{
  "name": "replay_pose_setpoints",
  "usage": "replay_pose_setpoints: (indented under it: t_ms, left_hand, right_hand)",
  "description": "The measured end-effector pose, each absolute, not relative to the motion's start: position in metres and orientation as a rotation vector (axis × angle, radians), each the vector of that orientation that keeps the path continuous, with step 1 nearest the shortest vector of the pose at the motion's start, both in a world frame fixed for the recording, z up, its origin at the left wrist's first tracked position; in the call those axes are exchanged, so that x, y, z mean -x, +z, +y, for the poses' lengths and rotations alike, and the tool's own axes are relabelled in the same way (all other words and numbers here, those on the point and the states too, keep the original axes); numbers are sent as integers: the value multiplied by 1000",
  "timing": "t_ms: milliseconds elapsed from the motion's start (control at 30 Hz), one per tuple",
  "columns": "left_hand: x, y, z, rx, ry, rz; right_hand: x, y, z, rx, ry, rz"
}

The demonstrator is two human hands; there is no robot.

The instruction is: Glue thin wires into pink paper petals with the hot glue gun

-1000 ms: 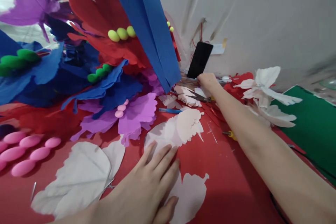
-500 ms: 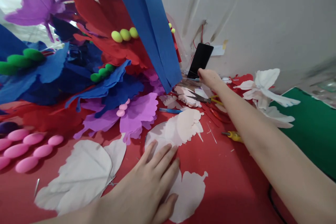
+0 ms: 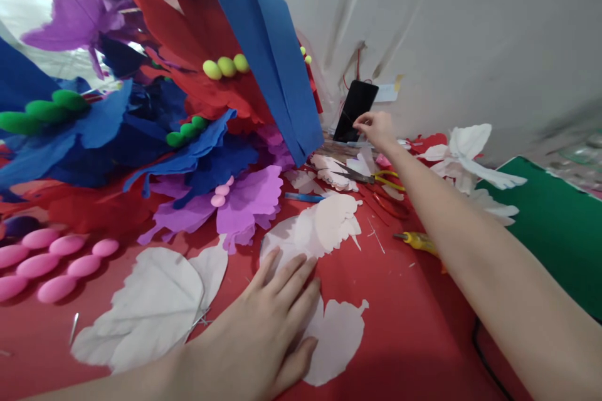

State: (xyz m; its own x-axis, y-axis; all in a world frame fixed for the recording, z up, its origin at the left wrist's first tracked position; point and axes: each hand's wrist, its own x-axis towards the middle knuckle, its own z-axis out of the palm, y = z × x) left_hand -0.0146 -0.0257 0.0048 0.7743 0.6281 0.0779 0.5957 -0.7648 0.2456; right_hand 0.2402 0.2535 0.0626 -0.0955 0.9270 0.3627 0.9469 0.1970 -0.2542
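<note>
My left hand (image 3: pixel 277 310) lies flat, fingers stretched out, on a pale wing-shaped cutout (image 3: pixel 336 341) on the red table (image 3: pixel 395 338). More pale scalloped cutouts (image 3: pixel 336 222) lie just beyond its fingertips. My right hand (image 3: pixel 377 130) reaches far forward, thumb and fingers pinched together in front of a dark phone (image 3: pixel 357 100) leaning upright at the wall. A thin dark line shows by the fingertips, too fine to name. Below that hand lie scissors (image 3: pixel 355 174) and yellow-handled pliers (image 3: pixel 388 180). Left of my left hand rests a larger whitish wing piece (image 3: pixel 145 307).
Blue, red and purple butterfly shapes (image 3: pixel 249 200) with bead-like bodies crowd the left, under a folded blue band (image 3: pixel 282 69). Several pink bead strips (image 3: pixel 51 263) lie at lower left. A yellow-handled tool (image 3: pixel 418 242) sits under my right forearm; a green board (image 3: pixel 540 232) stands right.
My right hand has lifted slightly and its pinched fingertips have turned into view before the phone. My left hand stays on the cutout. The view has shifted slightly.
</note>
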Motion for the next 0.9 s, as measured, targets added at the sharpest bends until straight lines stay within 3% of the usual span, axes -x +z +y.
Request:
replay_pose_setpoints:
  t_ms: [267,400,600,900]
  left_hand:
    - [14,1,-26,-2813,204,949]
    - [19,0,-27,-2845,373,759]
    - [22,-3,-26,-2791,524,518]
    - [18,11,-29,-2716,414,479]
  right_hand:
    - [-192,136,202,1282,-205,-1813]
    - [-169,153,136,955,-344,-1922]
    - [-176,122,38,936,-389,-2138]
    - [-236,48,-36,1043,72,-2424]
